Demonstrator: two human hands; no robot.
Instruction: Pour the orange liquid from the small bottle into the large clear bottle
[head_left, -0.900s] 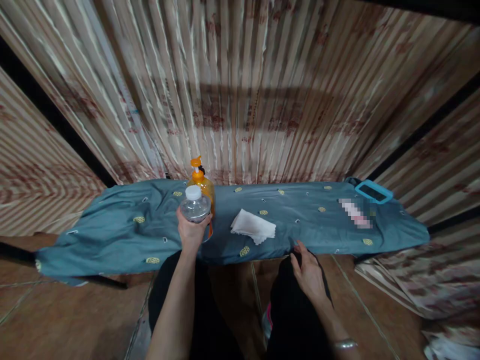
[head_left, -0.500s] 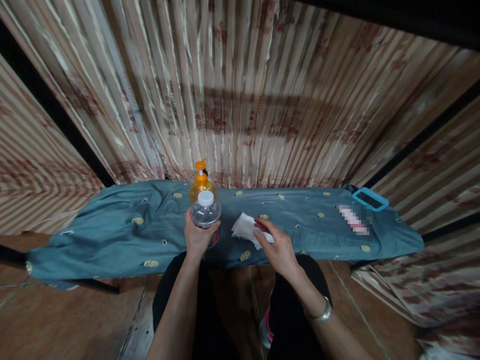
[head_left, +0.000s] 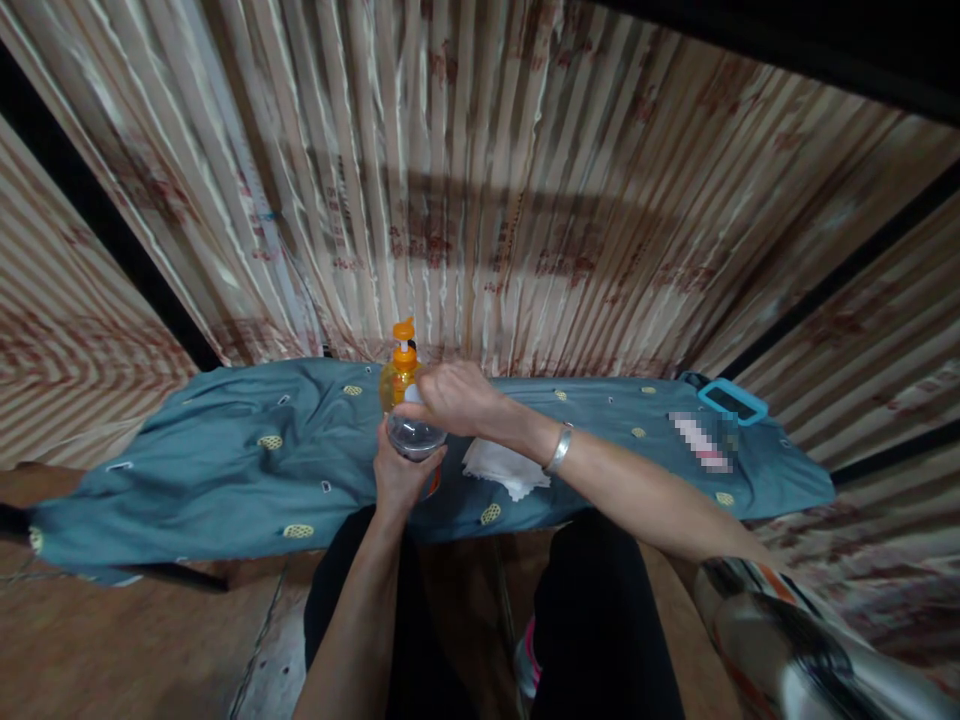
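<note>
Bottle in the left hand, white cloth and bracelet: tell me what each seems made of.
Bottle: probably clear, glossy plastic; see-through with bright highlights.
Cloth: matte fabric, seemingly; it lies limp with a zigzag edge.
Bracelet: likely polished metal; silvery with a bright shine.

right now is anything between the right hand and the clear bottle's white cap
Nothing visible: the right hand is curled at the white cap, partly covering it. The left hand grips the clear bottle lower down; the orange pump bottle stands behind.
</note>
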